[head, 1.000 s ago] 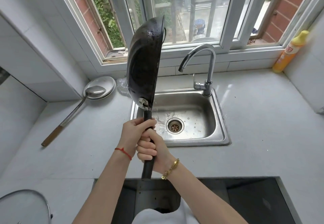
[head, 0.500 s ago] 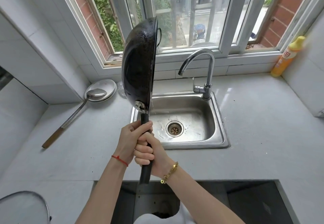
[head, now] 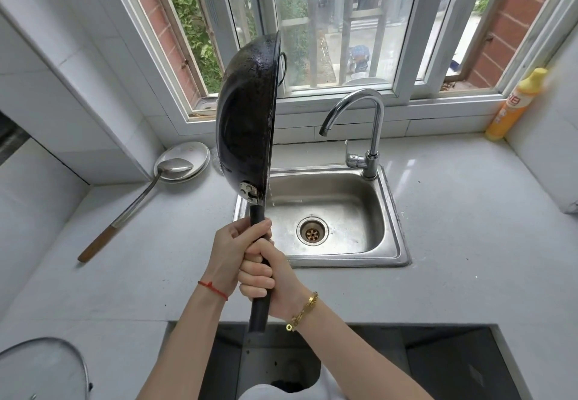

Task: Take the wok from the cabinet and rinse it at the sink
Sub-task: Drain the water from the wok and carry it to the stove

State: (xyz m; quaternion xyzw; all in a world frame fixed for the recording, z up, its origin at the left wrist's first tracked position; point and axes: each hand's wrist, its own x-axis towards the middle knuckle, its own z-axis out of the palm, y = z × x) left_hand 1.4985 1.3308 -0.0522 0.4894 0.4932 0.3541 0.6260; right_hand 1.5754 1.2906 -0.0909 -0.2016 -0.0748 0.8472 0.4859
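A black wok point(head: 247, 118) stands on edge, almost vertical, above the left rim of the steel sink point(head: 391, 218). Its dark underside faces left and its open side faces right toward the tap point(head: 372, 124). Both hands grip its long black handle. My left hand point(head: 233, 252) is the upper one and my right hand point(head: 267, 277) sits just below it. A thin trickle of water falls from the wok's lower rim into the sink. No water runs from the tap.
A metal ladle point(head: 137, 199) with a wooden grip lies on the counter to the left, its bowl on stacked white plates point(head: 194, 154). A yellow detergent bottle point(head: 516, 102) stands at the far right. A glass lid point(head: 43, 365) lies bottom left. A dark stove recess point(head: 453, 365) opens below my arms.
The wok has tilted a little more upright and drifted slightly left and toward me. Both hands keep the same grip on the handle.
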